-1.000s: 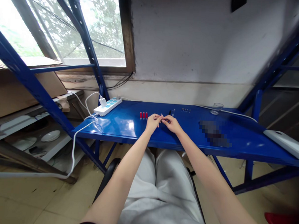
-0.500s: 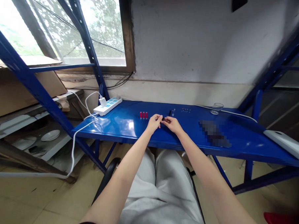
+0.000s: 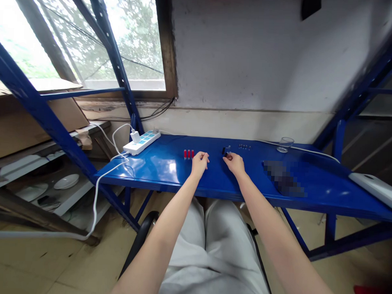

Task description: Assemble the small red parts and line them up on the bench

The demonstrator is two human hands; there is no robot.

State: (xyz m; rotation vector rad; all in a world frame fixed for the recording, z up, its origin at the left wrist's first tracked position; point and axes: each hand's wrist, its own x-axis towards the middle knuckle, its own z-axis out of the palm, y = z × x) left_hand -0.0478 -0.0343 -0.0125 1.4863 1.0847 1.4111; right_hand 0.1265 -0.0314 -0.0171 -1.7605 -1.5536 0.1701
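Note:
My left hand rests on the blue metal table with its fingers curled, just right of three small red pieces. Whatever those fingers hold is too small to make out. My right hand is pinched on a small dark piece near the middle of the table. A row of tiny dark parts lies just beyond the right hand. The two hands are apart, about a hand's width between them.
A white power strip with a plugged-in charger and white cable lies at the table's left back. A small glass dish stands at the back right. A white flat object lies at the right edge. Blue rack posts frame both sides.
The hands were together, pinching a small piece between them. Now they have parted: the right hand moved right and back to the dark piece, the left stayed close to the red pieces.

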